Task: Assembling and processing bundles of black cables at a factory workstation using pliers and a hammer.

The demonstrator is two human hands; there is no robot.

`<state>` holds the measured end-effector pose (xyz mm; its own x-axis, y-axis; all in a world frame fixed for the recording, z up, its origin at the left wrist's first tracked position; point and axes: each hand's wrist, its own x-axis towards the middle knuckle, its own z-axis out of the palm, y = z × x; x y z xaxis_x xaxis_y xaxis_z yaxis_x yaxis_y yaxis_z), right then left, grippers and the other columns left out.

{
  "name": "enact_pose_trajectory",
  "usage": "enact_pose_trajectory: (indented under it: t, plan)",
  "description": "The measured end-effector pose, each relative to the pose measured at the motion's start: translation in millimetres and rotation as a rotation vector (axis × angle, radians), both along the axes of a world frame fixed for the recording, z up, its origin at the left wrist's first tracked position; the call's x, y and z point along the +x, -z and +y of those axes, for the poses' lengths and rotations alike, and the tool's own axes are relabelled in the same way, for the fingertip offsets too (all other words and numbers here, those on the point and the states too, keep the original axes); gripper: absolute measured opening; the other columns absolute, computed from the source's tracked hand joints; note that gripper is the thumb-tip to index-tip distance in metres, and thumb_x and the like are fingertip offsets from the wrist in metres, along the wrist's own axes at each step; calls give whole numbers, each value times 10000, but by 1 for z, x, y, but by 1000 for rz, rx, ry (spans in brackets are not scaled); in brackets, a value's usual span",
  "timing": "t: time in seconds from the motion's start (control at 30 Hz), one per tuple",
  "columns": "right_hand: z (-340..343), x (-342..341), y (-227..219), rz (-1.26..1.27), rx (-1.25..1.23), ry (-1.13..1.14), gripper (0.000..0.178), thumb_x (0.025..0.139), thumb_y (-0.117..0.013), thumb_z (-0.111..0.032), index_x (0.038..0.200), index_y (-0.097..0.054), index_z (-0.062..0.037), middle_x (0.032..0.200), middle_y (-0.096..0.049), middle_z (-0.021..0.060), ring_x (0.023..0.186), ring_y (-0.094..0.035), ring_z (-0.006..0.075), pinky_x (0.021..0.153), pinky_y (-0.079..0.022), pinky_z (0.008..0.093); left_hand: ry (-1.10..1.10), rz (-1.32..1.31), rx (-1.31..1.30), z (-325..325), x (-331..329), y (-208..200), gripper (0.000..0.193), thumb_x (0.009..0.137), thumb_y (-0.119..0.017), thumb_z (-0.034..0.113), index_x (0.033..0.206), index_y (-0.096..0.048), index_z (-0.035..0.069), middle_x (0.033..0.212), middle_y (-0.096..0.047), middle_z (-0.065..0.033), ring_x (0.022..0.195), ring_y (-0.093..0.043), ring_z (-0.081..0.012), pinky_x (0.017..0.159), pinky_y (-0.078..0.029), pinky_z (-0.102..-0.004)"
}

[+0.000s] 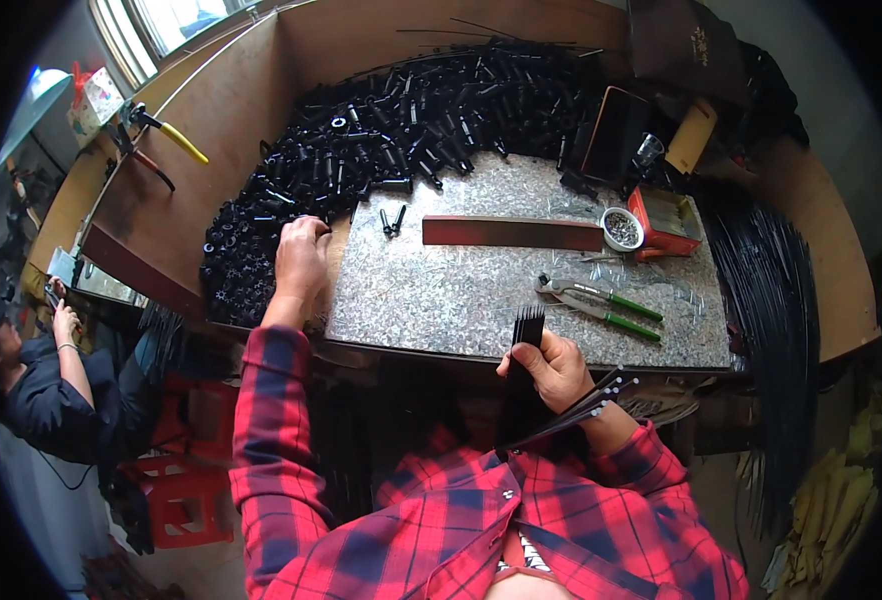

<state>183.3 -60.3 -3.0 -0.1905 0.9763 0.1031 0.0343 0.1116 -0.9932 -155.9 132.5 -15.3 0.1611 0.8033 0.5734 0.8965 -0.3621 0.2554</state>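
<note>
My right hand (551,372) is closed round a bundle of thin black rods (529,328) in front of the bench's near edge. Their narrow tips stand up above the fist, and pale-tipped ends fan out below, beside my wrist. At the edge of a heap of small black tubular parts (401,140), my left hand (303,258) rests with its fingers curled together. What they hold, if anything, is hidden. Two small black parts (393,221) lie apart on the speckled stone slab (461,300), right of my left hand. Star-shaped black pieces (229,275) lie left of that wrist.
On the slab are a dark red-edged bar (511,233), a white cup of small metal bits (621,230), a red box (666,222) and green-handled pincers (601,305). More black rods (771,290) hang at the right. Another person (56,360) works at the far left.
</note>
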Motion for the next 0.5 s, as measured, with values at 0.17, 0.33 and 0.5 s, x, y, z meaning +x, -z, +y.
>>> enact_pose_trajectory:
  t: [0.17, 0.33, 0.5]
  plan:
    - [3, 2, -2, -179, 58, -23, 305, 969, -522, -281, 824, -611, -28, 741, -648, 22, 692, -580, 97, 662, -453, 251, 471, -1355, -568, -71, 73, -34, 261, 910, -598, 100, 1150, -545, 13, 947, -677, -127, 864, -643, -147, 702, -515, -237]
    - [3, 1, -5, -175, 26, -32, 286, 966, -526, -257, 829, -624, -26, 756, -645, 25, 713, -584, 98, 677, -450, 251, 649, -1715, -898, -118, 120, -23, 327, 926, -550, 59, 1249, -529, 11, 986, -664, -133, 919, -646, -181, 776, -545, -268]
    - [1, -2, -8, -107, -4, -33, 283, 970, -521, -252, 845, -626, -21, 767, -649, 31, 724, -592, 98, 685, -459, 250, 720, -1785, -1007, -134, 138, -28, 332, 930, -528, 37, 1260, -508, 2, 1081, -633, -166, 992, -632, -212, 840, -546, -300]
